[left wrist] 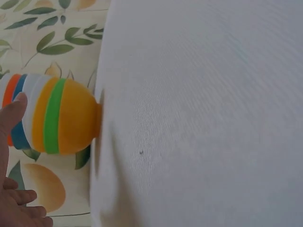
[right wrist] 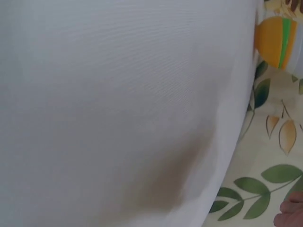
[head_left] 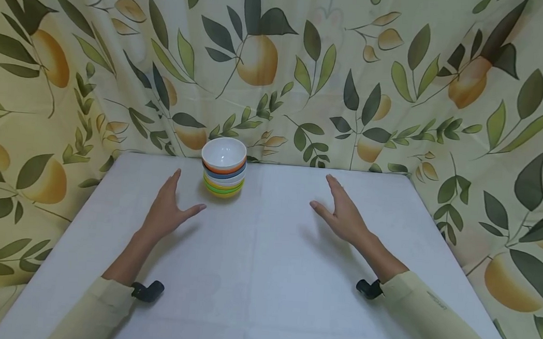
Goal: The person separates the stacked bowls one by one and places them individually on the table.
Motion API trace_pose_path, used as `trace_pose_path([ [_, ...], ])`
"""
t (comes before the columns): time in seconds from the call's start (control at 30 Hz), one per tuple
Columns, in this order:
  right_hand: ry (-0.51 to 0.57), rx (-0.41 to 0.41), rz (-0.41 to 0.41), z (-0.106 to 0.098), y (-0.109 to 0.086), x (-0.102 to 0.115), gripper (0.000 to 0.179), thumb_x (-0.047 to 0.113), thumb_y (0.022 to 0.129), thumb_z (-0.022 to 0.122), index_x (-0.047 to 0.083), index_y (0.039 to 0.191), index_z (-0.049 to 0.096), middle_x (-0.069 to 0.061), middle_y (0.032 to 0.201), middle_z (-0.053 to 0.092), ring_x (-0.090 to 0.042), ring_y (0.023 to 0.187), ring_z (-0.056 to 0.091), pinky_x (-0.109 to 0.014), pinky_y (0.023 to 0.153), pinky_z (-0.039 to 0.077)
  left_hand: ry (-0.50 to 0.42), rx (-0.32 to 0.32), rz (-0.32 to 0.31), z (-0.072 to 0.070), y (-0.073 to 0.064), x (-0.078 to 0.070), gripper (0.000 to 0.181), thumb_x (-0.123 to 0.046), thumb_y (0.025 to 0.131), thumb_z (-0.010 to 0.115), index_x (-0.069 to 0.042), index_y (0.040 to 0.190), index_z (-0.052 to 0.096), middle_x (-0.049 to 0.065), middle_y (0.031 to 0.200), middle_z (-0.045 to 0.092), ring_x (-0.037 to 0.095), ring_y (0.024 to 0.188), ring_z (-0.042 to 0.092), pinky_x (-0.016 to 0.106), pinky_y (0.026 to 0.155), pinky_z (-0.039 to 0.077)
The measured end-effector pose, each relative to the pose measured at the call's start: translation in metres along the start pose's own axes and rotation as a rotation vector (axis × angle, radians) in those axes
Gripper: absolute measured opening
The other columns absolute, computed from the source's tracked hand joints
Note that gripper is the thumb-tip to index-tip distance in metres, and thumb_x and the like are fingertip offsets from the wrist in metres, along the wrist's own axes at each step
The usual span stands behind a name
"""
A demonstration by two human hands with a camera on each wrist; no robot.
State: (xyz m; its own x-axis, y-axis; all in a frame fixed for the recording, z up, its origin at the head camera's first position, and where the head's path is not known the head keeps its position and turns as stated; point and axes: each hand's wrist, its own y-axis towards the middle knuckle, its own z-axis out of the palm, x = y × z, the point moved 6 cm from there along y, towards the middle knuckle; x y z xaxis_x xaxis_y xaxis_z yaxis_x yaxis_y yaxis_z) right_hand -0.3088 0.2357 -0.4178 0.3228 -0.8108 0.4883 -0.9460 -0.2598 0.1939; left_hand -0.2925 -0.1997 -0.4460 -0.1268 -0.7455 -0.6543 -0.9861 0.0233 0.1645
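Nearest, the left sleeve (head_left: 97, 312) and the right sleeve (head_left: 435, 317) run in over the white worktop (head_left: 255, 282), whose near edge the head view cuts off. At their cuffs sit 2 dark wrist cameras (head_left: 148, 290).

Beyond them, the right hand (head_left: 343, 218) is spread, thumb apart from the extended fingers, well apart from anything on the worktop, towards the far-right corner. The right wrist view catches only some of its fingertips. The left hand (head_left: 168, 212) is likewise spread and holds nothing, its thumb angled in before the bowls. In the left wrist view it overlaps them, but the head view shows a gap.

Farther on, 1 stack of bowls (head_left: 223, 174) stands near the far edge, left of its middle. Its long axis is upright, with the top bowl's white mouth facing up and the base down on the worktop. From the top, bands run orange, blue, white, yellow, green, yellow; nesting hides most of each bowl, so the exact count is hard to tell. Both wrist views cut off the stack's top.

Past the far edge hangs a leaf-and-fruit patterned cloth (head_left: 314, 73).
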Motion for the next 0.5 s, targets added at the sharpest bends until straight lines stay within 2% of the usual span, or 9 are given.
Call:
trace_pose_path([
  [0.23, 0.072, 0.000, -0.027, 0.009, 0.019, 0.022, 0.095, 0.054, 0.102, 0.061, 0.003, 0.168, 0.015, -0.018, 0.173, 0.018, -0.037, 0.158, 0.019, -0.058, 0.127, 0.020, -0.138, -0.013, -0.006, 0.014, 0.010, 0.000, 0.123, -0.044, 0.084, 0.089, -0.003, 0.168, 0.008, 0.021, 0.173, 0.014, 0.043, 0.157, 0.018, 0.062, 0.124, 0.025],
  [0.5, 0.136, -0.009, -0.079, 0.012, 0.041, 0.049, 0.097, 0.058, 0.101, 0.061, 0.004, 0.168, 0.017, -0.017, 0.173, 0.020, -0.036, 0.157, 0.022, -0.058, 0.126, 0.024, -0.176, -0.020, -0.003, 0.022, 0.022, -0.009, 0.123, -0.040, 0.084, 0.090, -0.003, 0.168, 0.009, 0.021, 0.173, 0.016, 0.042, 0.157, 0.018, 0.062, 0.124, 0.025],
])
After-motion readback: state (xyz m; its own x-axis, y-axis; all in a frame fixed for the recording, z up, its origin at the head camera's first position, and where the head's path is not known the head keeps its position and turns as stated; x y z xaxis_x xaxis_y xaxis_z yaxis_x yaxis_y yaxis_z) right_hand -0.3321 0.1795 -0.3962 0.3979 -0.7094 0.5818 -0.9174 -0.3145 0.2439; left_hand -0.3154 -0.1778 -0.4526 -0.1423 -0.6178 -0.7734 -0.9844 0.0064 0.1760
